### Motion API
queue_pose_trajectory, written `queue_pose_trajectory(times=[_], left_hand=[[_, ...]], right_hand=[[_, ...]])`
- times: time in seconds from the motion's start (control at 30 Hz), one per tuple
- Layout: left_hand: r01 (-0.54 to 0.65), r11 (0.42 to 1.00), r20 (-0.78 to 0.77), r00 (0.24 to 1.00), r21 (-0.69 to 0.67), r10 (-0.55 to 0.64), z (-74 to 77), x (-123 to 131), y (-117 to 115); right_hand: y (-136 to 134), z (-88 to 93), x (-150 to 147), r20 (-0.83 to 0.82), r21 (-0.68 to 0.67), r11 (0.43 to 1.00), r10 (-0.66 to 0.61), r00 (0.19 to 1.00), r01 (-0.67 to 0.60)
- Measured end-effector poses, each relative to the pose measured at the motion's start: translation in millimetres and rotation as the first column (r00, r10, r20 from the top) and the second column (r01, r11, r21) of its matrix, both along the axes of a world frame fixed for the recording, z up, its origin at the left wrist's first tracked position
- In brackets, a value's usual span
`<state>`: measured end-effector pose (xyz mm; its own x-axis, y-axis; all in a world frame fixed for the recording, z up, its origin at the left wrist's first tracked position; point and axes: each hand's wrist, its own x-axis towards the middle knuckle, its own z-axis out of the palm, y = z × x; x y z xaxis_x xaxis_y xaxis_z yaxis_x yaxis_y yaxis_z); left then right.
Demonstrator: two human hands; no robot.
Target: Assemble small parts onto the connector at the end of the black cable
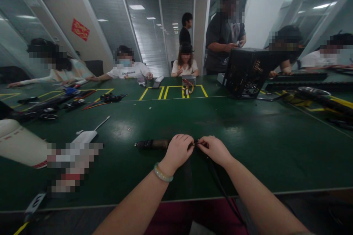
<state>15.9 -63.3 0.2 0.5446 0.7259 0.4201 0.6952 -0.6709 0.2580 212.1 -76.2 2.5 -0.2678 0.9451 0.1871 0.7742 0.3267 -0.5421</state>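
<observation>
On the green table in front of me lies a dark electric screwdriver [152,144], its narrow tip pointing left and a brownish band around its body. My left hand [180,147] is closed around its right end, which the fingers partly hide. Close by on the right, my right hand [215,149] pinches the end of a black cable [217,176]. The cable runs down past the front table edge. Between my fingertips a small dark piece shows where screwdriver and cable meet; whether they are joined I cannot tell.
At left are a white cup [22,143] and a white adapter with a short cable [84,139]. Black cables and parts [49,106] lie farther back. A black computer case [245,75] stands at back right, keyboards [298,77] beyond it. Several people work around the table.
</observation>
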Motion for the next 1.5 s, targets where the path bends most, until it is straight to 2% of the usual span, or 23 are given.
queue_pose_trajectory(times=[0.57, 1.5], left_hand=[[0.039, 0.999, 0.003, 0.999, 0.007, -0.039, -0.6, 0.0, 0.8], [0.011, 1.000, 0.015, 1.000, 0.014, -0.012, -0.8, -0.3, -0.8]], right_hand=[[1.9, -3.5, 0.8, -0.017, 0.023, 1.000, 0.019, 1.000, -0.019], [2.4, -6.7, 0.5, -0.019, 0.025, 1.000, 0.000, 1.000, 0.000]])
